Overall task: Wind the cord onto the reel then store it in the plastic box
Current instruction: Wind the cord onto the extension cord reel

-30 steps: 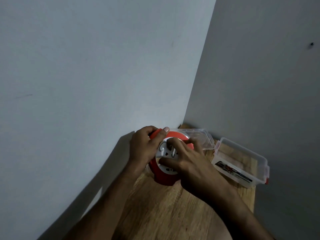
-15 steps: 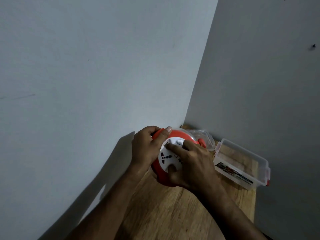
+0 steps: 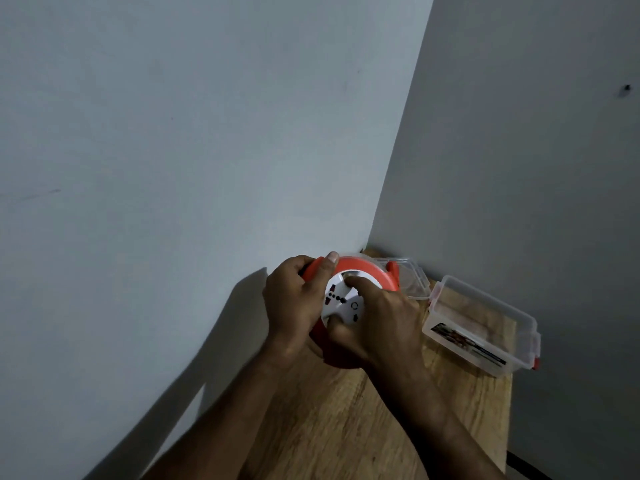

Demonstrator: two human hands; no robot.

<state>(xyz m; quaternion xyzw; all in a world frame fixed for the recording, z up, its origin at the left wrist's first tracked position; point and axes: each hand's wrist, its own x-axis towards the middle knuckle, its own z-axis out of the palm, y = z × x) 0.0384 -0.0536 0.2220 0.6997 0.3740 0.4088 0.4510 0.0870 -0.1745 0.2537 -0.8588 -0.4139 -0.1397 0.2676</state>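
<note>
Grey walls corner our wooden bench (image 3: 346, 427). We count one red reel (image 3: 363, 271), one clear plastic box (image 3: 485, 327) beside it, one lid (image 3: 412, 278) behind. Our left hand (image 3: 294, 306) grips the reel's rim; our right hand (image 3: 381, 320) pinches its white hub.

Glossy plastic reel (image 3: 363, 271), wood-grain table (image 3: 329, 427)

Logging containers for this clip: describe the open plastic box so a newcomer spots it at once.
On the wooden table in the wall corner, right of the orange cord reel, sits the clear rectangular plastic box. Unlike the flat clear lid beside it, it is deep, with a printed label and red latches.
</note>
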